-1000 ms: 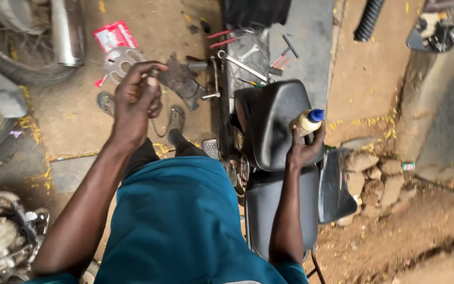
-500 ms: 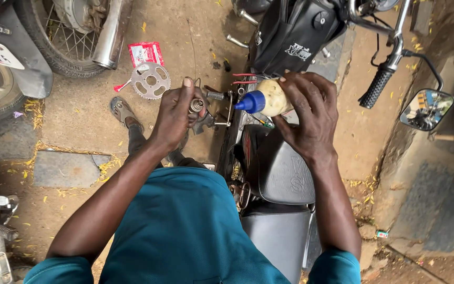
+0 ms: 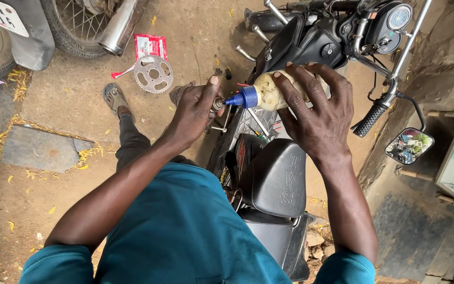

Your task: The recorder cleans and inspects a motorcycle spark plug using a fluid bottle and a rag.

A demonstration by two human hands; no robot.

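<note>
Oil bottle nozzle at small part, over motorcycle seat (image 3: 277, 181).
Right hand (image 3: 316, 113) fingers wrapped on squeeze bottle (image 3: 269, 90), long axis pointing left; blue nozzle (image 3: 244, 98) touches metal part (image 3: 218, 103) pinched in left hand (image 3: 195, 113). Sprocket (image 3: 153, 73) beyond on ground.

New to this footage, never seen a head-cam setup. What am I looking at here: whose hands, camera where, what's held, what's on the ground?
There is no machine here: a person in a teal shirt works with bare hands. The single camera sits on their head and looks down, so the arms reach away from you. The right hand grips a cream squeeze bottle with a blue nozzle, tip pointed at a small metal part pinched in the left hand. Below them stands a black motorcycle with a black seat. On the dirt ground lie a silver toothed sprocket and a red packet.
</note>
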